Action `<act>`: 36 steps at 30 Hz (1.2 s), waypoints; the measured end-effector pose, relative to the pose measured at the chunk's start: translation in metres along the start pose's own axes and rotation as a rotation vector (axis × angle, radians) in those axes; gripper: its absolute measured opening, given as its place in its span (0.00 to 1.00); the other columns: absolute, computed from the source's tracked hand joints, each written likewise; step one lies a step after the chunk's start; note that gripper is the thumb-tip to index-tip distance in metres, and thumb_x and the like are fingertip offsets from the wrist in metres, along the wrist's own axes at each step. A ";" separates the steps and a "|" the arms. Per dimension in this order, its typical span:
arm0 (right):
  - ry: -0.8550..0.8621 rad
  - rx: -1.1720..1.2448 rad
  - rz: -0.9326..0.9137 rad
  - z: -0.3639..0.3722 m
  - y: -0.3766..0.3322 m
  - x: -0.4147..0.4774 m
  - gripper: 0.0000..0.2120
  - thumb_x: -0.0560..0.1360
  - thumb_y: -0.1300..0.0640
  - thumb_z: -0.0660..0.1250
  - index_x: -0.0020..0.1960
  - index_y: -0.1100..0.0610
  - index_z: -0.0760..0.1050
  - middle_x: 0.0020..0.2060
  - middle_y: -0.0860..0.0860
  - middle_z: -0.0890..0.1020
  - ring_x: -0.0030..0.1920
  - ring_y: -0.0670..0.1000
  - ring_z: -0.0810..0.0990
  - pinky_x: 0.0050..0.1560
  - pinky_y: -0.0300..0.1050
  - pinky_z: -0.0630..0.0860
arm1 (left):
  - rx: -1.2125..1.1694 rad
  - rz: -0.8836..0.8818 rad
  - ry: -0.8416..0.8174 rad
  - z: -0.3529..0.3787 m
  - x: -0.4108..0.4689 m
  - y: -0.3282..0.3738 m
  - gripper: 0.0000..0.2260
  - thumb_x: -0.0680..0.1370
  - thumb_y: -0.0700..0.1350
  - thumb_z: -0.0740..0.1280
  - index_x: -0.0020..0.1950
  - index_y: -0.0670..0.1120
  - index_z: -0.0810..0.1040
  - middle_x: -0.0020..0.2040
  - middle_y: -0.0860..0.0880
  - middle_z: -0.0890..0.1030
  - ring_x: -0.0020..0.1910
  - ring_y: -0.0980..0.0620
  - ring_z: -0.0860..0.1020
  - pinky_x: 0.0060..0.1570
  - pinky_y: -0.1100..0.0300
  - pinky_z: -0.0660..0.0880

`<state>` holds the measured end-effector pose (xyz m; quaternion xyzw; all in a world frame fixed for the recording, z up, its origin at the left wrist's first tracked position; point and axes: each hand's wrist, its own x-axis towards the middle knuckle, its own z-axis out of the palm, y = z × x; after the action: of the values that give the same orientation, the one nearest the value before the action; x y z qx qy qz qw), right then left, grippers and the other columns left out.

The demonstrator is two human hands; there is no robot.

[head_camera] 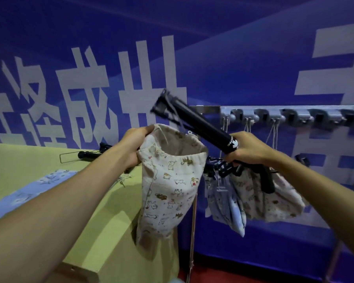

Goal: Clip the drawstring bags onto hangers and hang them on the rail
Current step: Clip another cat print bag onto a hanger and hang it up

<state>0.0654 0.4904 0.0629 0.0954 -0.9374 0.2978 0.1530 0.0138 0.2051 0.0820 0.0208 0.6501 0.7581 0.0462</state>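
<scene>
My left hand (132, 145) grips the rim of a cream drawstring bag (168, 186) printed with small animals; the bag hangs open-mouthed in the middle of the view. My right hand (247, 149) holds a black hanger (194, 121) by one end, its bar slanting up and left above the bag's mouth, with a clip at the far tip. Behind my right hand, a blue patterned bag (227, 201) and another cream bag (270, 199) hang from black hangers on the metal rail (284, 114).
A green table (39, 166) lies at left with another black hanger (90, 154) and a blue patterned cloth (35, 185) on it. Grey hooks line the rail with cords hanging from them. The rail's thin stand pole (192, 237) rises beside the table. A blue banner wall is behind.
</scene>
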 end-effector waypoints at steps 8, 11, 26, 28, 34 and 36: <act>-0.197 -0.637 0.030 -0.021 0.011 -0.014 0.06 0.68 0.51 0.72 0.41 0.47 0.74 0.32 0.46 0.79 0.38 0.53 0.79 0.33 0.47 0.72 | 0.151 0.126 0.111 0.009 -0.006 -0.003 0.09 0.77 0.46 0.67 0.52 0.43 0.83 0.49 0.41 0.84 0.46 0.44 0.82 0.43 0.51 0.80; -0.205 -0.786 0.013 -0.024 0.001 -0.009 0.04 0.66 0.54 0.70 0.39 0.49 0.75 0.34 0.50 0.79 0.39 0.54 0.79 0.32 0.44 0.71 | 0.503 0.332 0.064 0.027 -0.017 -0.004 0.09 0.79 0.46 0.66 0.44 0.44 0.83 0.42 0.43 0.83 0.41 0.47 0.80 0.45 0.52 0.78; -0.098 -1.358 -0.409 -0.004 -0.094 -0.002 0.11 0.72 0.51 0.69 0.52 0.54 0.77 0.45 0.50 0.81 0.44 0.54 0.81 0.54 0.50 0.74 | 0.228 0.322 -0.114 0.081 -0.042 -0.019 0.12 0.79 0.45 0.66 0.50 0.37 0.82 0.44 0.43 0.83 0.42 0.50 0.79 0.45 0.57 0.77; -0.011 -1.384 -0.461 -0.005 -0.097 -0.002 0.04 0.75 0.53 0.65 0.47 0.54 0.75 0.41 0.49 0.82 0.43 0.54 0.81 0.57 0.50 0.70 | 0.258 0.295 -0.119 0.081 -0.041 -0.031 0.10 0.80 0.47 0.64 0.47 0.42 0.81 0.41 0.47 0.81 0.40 0.53 0.78 0.39 0.62 0.74; 0.013 -1.382 -0.480 -0.003 -0.103 0.005 0.18 0.69 0.46 0.73 0.52 0.54 0.75 0.46 0.48 0.82 0.52 0.54 0.80 0.60 0.49 0.65 | 0.220 0.232 -0.163 0.082 -0.041 -0.042 0.15 0.76 0.51 0.63 0.57 0.43 0.77 0.54 0.45 0.82 0.55 0.47 0.79 0.55 0.50 0.75; 0.018 -1.357 -0.511 -0.003 -0.101 0.009 0.20 0.69 0.46 0.73 0.54 0.56 0.74 0.48 0.51 0.82 0.54 0.55 0.79 0.61 0.50 0.65 | 0.208 0.207 -0.264 0.077 -0.040 -0.047 0.26 0.66 0.53 0.68 0.61 0.43 0.75 0.57 0.43 0.82 0.57 0.45 0.79 0.54 0.48 0.76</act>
<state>0.0850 0.4103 0.1216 0.1932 -0.8629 -0.3937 0.2511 0.0631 0.2843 0.0491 0.1917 0.7075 0.6783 0.0505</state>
